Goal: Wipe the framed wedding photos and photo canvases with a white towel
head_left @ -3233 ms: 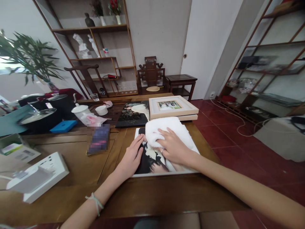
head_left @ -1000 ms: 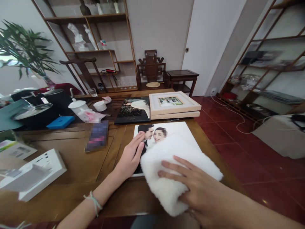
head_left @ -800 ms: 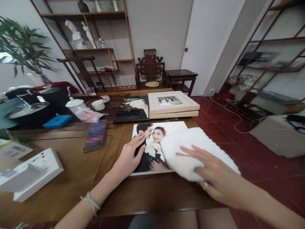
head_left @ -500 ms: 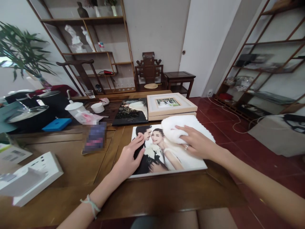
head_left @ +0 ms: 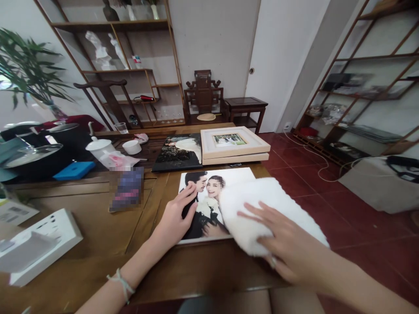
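A photo panel (head_left: 214,213) with a couple in wedding clothes lies flat near the table's front edge. My left hand (head_left: 176,214) rests on its left side, fingers stretched out over the dark suit, holding nothing. At the right, my right hand (head_left: 283,237) grips a fluffy white towel (head_left: 238,203), its fingers pressed on top of the cloth. The towel covers the panel's right part and spreads past its right and lower edges. Behind the panel lie a dark photo panel (head_left: 170,159) and a pale wooden picture frame (head_left: 255,144), which sits on another pale frame.
On the wooden table (head_left: 108,244), a white box insert (head_left: 49,244), a blue box (head_left: 74,170), a white teapot (head_left: 100,146), a white cup (head_left: 132,147) and a black pot (head_left: 36,163) stand at the left. A red tiled floor (head_left: 366,235) lies beyond the right edge.
My right hand has moved the towel down and to the right, toward the panel's lower right corner, uncovering its upper edge. The left hand stays on the panel.
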